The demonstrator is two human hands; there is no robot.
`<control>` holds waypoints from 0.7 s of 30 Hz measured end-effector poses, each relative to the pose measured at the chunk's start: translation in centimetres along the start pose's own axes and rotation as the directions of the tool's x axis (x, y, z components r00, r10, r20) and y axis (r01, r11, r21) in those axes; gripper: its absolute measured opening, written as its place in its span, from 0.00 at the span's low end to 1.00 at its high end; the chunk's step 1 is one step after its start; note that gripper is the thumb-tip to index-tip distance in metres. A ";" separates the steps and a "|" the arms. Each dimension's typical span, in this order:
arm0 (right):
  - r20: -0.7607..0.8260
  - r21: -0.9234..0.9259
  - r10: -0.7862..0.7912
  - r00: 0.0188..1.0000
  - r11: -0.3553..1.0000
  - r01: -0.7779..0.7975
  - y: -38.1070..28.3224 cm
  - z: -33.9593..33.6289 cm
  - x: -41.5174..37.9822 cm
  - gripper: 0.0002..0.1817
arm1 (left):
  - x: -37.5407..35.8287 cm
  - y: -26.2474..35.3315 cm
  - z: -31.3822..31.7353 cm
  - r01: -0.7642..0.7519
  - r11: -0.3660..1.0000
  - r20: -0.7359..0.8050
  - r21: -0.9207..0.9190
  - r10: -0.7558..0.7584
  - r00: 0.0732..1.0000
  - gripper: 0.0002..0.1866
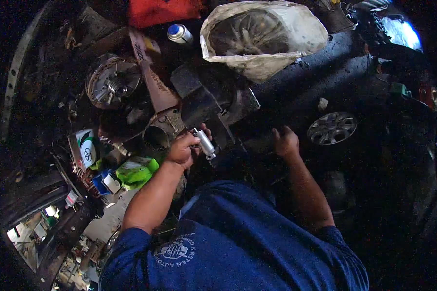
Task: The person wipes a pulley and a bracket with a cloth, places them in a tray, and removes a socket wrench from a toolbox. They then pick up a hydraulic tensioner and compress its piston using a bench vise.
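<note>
My left hand (182, 148) is closed around a small silver metal cylinder (205, 143), holding it just in front of a dark bench vise (204, 97). Its lower end sticks out past my fingers. My right hand (285, 141) rests flat on the dark surface to the right of the vise, fingers loosely apart, holding nothing. My blue shirt fills the bottom of the view.
A round metal clutch-like disc (112, 81) lies at the back left, with a spray can (179, 34) behind it. A white plastic bag (262, 36) holds a round part. A car wheel (332, 127) shows at right. A green bag (136, 170) and a white box (87, 150) lie at left.
</note>
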State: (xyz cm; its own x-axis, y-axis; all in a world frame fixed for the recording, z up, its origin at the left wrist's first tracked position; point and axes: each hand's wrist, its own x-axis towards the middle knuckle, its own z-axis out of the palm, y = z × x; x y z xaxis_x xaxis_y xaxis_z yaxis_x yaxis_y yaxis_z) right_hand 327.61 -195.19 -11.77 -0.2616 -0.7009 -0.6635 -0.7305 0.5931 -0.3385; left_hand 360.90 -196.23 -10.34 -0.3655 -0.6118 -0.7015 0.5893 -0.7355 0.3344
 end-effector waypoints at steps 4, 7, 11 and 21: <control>0.041 -0.056 0.050 0.998 0.997 -0.048 -1.3 -0.6 -0.3 0.29 | -0.7 0.8 1.1 -0.015 0.996 -0.015 0.088 0.016 1.000 0.24; 0.001 -0.149 0.013 1.000 0.989 -0.013 -0.4 0.2 0.3 0.29 | -0.3 0.4 0.5 -0.041 0.993 0.011 0.108 0.040 0.999 0.24; 0.017 -0.100 0.016 1.000 0.995 -0.014 -0.6 -0.2 0.0 0.29 | -0.2 0.3 0.3 -0.016 0.998 0.004 0.065 0.016 1.000 0.25; -0.007 -0.127 -0.006 1.000 0.992 0.005 0.8 1.0 0.9 0.33 | 0.0 0.0 0.2 -0.026 1.000 0.040 0.012 0.025 0.999 0.25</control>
State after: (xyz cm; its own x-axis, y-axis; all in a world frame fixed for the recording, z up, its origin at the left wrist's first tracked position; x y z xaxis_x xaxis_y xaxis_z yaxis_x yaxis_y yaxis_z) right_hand 327.44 -194.88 -13.32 -0.2615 -0.7070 -0.6571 -0.8058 0.5347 -0.2546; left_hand 360.82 -196.29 -10.20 -0.3792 -0.6415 -0.6669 0.5898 -0.7229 0.3600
